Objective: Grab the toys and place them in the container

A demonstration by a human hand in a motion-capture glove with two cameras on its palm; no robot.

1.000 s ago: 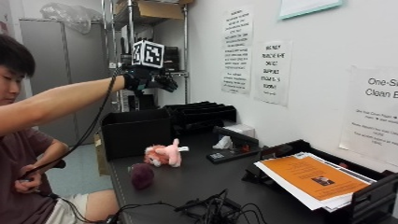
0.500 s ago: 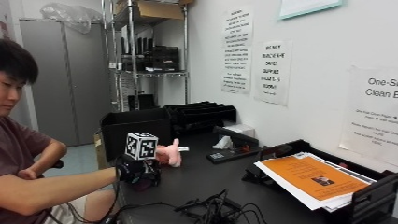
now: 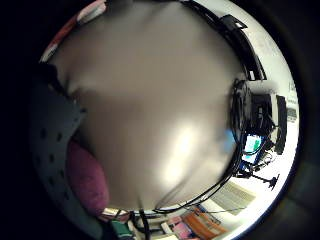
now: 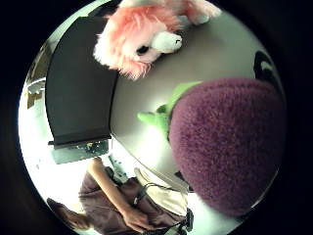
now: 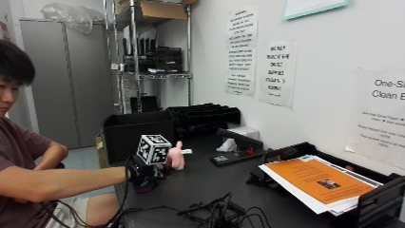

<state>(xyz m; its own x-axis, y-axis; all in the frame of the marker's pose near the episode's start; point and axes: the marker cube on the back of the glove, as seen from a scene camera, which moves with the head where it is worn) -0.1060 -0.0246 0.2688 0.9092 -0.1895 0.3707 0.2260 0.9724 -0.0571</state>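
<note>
My gloved right hand (image 5: 144, 174) is low over the dark table (image 5: 208, 183), at its near left edge, right on top of a purple plush toy (image 4: 225, 147) with green leaves. That toy fills much of the thumb side palm view and shows beside the glove (image 3: 87, 180) in the little finger side view. A pink plush animal (image 5: 177, 156) lies on the table just behind the hand, also seen close by (image 4: 142, 34). The black open container (image 5: 139, 134) stands behind the pink toy at the table's back left. Whether the hand grips the purple toy is hidden.
A tangle of black cables (image 5: 218, 213) lies near the front edge. A stapler (image 5: 237, 142) and black stacked trays (image 5: 202, 116) sit along the wall. A tray with orange-topped papers (image 5: 319, 183) is at the right. The person's bare left arm rests off the table.
The hand came down from high above the container to the purple toy at the table's edge. Over the last half second it has barely moved.
</note>
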